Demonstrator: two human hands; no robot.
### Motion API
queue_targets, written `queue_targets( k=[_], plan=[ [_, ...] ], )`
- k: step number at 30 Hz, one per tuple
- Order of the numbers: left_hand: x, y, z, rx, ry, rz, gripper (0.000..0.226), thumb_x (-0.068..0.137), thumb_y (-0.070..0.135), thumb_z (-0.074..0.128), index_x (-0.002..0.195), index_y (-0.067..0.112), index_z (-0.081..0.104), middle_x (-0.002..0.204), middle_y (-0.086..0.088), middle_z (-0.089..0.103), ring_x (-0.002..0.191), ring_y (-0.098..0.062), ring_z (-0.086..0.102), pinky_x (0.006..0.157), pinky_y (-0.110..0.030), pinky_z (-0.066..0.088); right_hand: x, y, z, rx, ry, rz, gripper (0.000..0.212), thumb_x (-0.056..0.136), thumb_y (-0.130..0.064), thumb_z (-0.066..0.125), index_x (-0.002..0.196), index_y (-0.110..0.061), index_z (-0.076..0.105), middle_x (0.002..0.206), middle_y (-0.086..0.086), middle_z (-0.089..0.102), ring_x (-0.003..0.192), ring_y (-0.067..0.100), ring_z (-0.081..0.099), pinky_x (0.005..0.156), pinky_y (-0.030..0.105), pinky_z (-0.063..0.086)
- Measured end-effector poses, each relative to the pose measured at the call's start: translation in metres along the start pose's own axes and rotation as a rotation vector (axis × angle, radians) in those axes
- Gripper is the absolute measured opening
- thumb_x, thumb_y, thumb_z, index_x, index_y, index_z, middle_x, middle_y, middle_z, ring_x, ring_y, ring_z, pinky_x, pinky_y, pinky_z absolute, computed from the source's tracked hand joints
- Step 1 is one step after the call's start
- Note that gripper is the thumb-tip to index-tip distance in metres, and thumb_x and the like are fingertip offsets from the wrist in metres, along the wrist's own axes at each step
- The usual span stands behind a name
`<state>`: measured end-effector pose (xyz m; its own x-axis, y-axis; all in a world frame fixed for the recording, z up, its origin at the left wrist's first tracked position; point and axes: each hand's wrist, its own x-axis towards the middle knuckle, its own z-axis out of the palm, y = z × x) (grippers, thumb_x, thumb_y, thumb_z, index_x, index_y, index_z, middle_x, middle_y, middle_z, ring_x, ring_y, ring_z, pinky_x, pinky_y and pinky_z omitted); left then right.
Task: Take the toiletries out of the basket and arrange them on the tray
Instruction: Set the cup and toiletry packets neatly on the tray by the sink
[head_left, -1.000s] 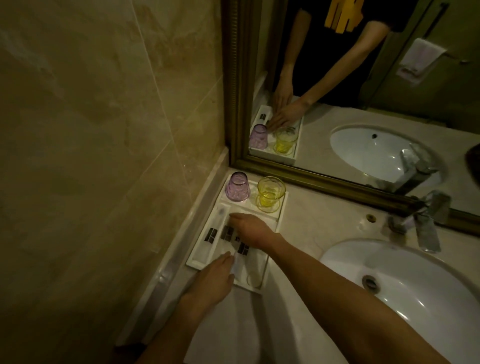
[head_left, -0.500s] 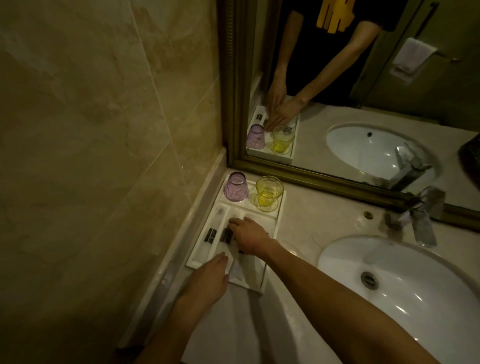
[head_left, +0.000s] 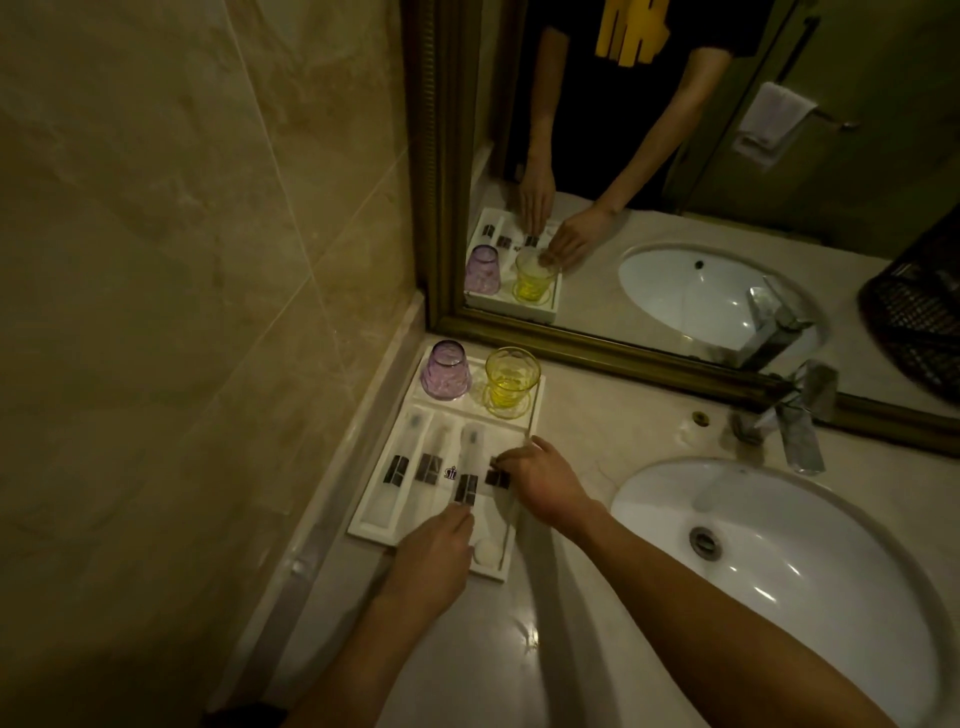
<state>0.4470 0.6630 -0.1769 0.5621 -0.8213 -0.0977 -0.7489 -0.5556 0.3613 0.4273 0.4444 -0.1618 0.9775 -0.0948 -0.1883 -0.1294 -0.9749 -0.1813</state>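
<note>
A white tray lies on the counter against the wall. Several clear toiletry packets with dark labels lie in it side by side: one at the far left, one beside it, a third and a fourth. My left hand rests on the tray's near end, fingertips touching the third packet's lower end. My right hand pinches the fourth packet at the tray's right side. A purple glass and a yellow glass stand at the tray's far end.
A white sink basin with a chrome tap takes up the right of the marble counter. A gold-framed mirror rises behind. A dark mesh basket shows only in the mirror, at the right edge. A tiled wall closes the left.
My right hand has shifted rightward across the tray, off the middle packets onto the rightmost one. My left hand has stayed at the tray's near end.
</note>
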Motion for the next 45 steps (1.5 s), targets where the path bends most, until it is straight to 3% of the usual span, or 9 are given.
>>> queue_targets(
  k=[6,12,16,21,26,30,36,41,45],
  plan=[
    [0.003,-0.006,-0.002,-0.031,0.007,-0.015,0.051,0.102,0.019,0.041,0.152,0.009,0.034,0.162,-0.006,0.032,0.139,-0.017,0.043,0.114,-0.025,0.035,0.005,-0.004,0.000,-0.088,-0.006,0.061,0.037,0.092,-0.008,0.051,0.118,-0.018,0.074,0.123,0.003,0.072,0.123,0.024,0.062,0.127,0.046,0.015],
    [-0.007,-0.007,-0.001,-0.004,0.040,-0.030,0.056,0.101,0.020,0.044,0.155,0.013,0.029,0.163,-0.003,0.030,0.146,-0.014,0.034,0.118,-0.025,0.028,0.023,-0.022,-0.001,-0.016,0.046,-0.004,0.058,0.095,-0.010,0.054,0.152,-0.013,0.046,0.162,0.007,0.042,0.146,0.023,0.045,0.128,0.047,0.014],
    [-0.014,-0.011,0.000,0.010,0.006,-0.023,0.057,0.101,0.017,0.043,0.156,0.012,0.026,0.164,-0.004,0.028,0.147,-0.014,0.032,0.119,-0.023,0.023,0.031,-0.029,0.004,-0.050,0.005,-0.047,0.055,0.099,-0.013,0.048,0.154,-0.009,0.043,0.167,0.011,0.034,0.150,0.020,0.040,0.128,0.045,0.011],
    [-0.018,-0.013,-0.001,-0.005,0.002,-0.057,0.060,0.099,0.015,0.047,0.155,0.013,0.026,0.161,-0.002,0.034,0.143,-0.014,0.039,0.118,-0.025,0.031,0.035,-0.035,0.009,-0.045,0.021,-0.036,0.052,0.101,-0.011,0.046,0.152,-0.006,0.045,0.167,0.015,0.031,0.151,0.022,0.038,0.129,0.040,0.012],
    [-0.016,-0.014,-0.003,0.007,0.030,-0.044,0.059,0.099,0.013,0.045,0.155,0.010,0.028,0.162,-0.006,0.033,0.146,-0.016,0.035,0.119,-0.023,0.023,0.029,-0.017,-0.003,0.032,0.152,0.145,0.057,0.090,-0.007,0.058,0.147,-0.012,0.054,0.155,0.011,0.051,0.141,0.027,0.049,0.127,0.041,0.022],
    [-0.007,-0.006,-0.005,0.021,0.047,-0.007,0.056,0.097,0.013,0.050,0.152,0.012,0.035,0.161,-0.005,0.036,0.148,-0.016,0.032,0.119,-0.024,0.023,0.014,0.007,-0.007,-0.003,0.165,0.215,0.035,0.092,-0.016,0.060,0.126,-0.018,0.068,0.131,0.005,0.068,0.123,0.024,0.059,0.122,0.042,0.031],
    [0.002,0.006,0.000,0.030,-0.041,0.028,0.054,0.097,0.012,0.052,0.149,0.014,0.039,0.160,-0.005,0.037,0.146,-0.019,0.035,0.117,-0.032,0.033,0.009,-0.002,0.003,-0.072,0.010,0.178,0.039,0.095,-0.034,0.062,0.132,-0.020,0.065,0.143,0.006,0.060,0.148,0.026,0.037,0.127,0.059,0.007],
    [0.002,0.007,0.005,0.034,-0.106,0.118,0.051,0.098,0.011,0.046,0.149,0.015,0.041,0.160,-0.005,0.038,0.142,-0.019,0.041,0.116,-0.031,0.033,0.011,-0.005,0.002,-0.122,0.005,0.205,0.038,0.097,-0.032,0.058,0.132,-0.017,0.063,0.145,0.009,0.058,0.151,0.028,0.032,0.126,0.060,0.005],
    [0.003,0.009,0.008,0.017,-0.114,0.118,0.049,0.097,0.012,0.051,0.145,0.016,0.046,0.154,-0.004,0.046,0.133,-0.017,0.051,0.110,-0.031,0.043,0.013,0.000,0.001,-0.105,0.005,0.213,0.039,0.098,-0.031,0.058,0.134,-0.017,0.063,0.148,0.009,0.056,0.153,0.027,0.030,0.126,0.060,0.004]
  ],
)
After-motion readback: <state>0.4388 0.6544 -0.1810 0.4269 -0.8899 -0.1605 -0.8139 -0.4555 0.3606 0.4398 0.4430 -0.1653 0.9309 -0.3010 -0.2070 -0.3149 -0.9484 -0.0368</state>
